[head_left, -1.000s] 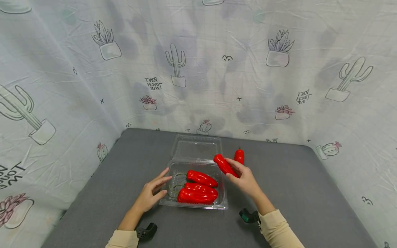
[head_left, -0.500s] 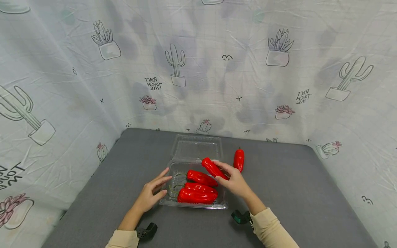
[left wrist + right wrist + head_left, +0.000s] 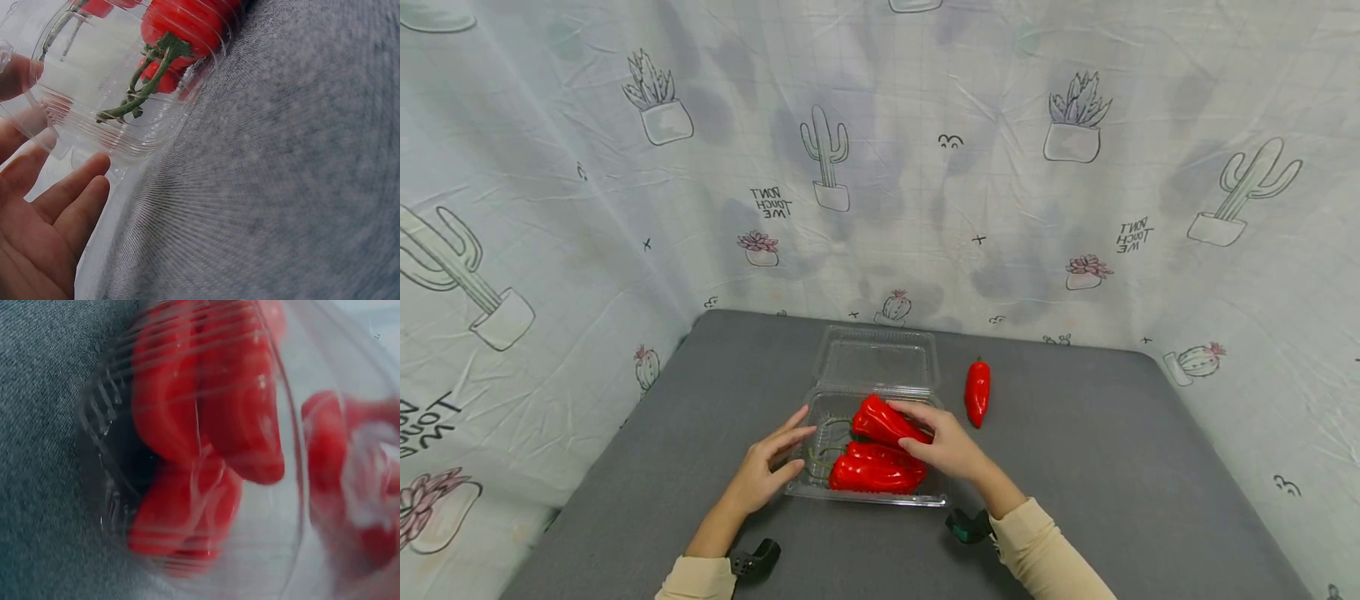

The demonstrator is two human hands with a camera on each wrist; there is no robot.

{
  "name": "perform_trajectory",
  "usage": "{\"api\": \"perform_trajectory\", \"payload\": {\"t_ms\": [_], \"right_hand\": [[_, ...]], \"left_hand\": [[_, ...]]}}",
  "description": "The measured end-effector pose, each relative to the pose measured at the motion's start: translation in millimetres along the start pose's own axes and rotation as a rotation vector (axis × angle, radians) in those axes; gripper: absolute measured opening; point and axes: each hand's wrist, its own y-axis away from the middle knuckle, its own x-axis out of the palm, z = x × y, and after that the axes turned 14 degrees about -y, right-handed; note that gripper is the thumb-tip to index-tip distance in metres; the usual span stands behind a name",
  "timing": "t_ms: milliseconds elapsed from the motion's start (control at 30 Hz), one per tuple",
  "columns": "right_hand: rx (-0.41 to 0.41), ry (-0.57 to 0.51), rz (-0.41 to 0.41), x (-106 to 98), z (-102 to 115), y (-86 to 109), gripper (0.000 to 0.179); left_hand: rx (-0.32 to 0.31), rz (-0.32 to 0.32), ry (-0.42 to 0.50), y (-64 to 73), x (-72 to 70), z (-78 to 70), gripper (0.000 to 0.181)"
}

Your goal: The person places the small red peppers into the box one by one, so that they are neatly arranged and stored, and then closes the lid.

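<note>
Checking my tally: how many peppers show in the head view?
5: one pepper in the right hand, three in the box, one on the table; others may be hidden.

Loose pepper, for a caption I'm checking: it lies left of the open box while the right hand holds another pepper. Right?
Not quite: the loose pepper lies to the right of the open box, as the head view shows. The right hand does hold another pepper.

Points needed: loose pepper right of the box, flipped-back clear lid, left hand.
Loose pepper (image 3: 977, 393): head view, middle of red body.
Clear lid (image 3: 877, 360): head view, flat panel.
Left hand (image 3: 762, 472): head view, back of hand.
</note>
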Motion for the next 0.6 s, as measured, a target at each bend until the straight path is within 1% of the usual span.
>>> {"api": "perform_trajectory", "payload": {"t_ms": [133, 367, 533, 600], "right_hand": [[0.021, 0.018, 0.059, 3, 0, -2.6, 0.052], [0.079, 0.026, 0.132, 9, 3, -5.4, 0.05], [0.121, 0.045, 0.158, 11, 2, -7.0, 0.048], [0.135, 0.061, 0.167, 11, 1, -7.4, 0.048]], "left_hand": [[-0.033, 0.019, 0.034, 0.5, -0.5, 0.5, 0.044], [0.002, 0.013, 0.012, 1.2, -0.1, 3.2, 0.043], [-0.02, 0.018, 0.013, 0.8, -0.6, 1.0, 0.044], [-0.015, 0.011, 0.006, 0.4, -0.5, 0.0, 0.044]]}}
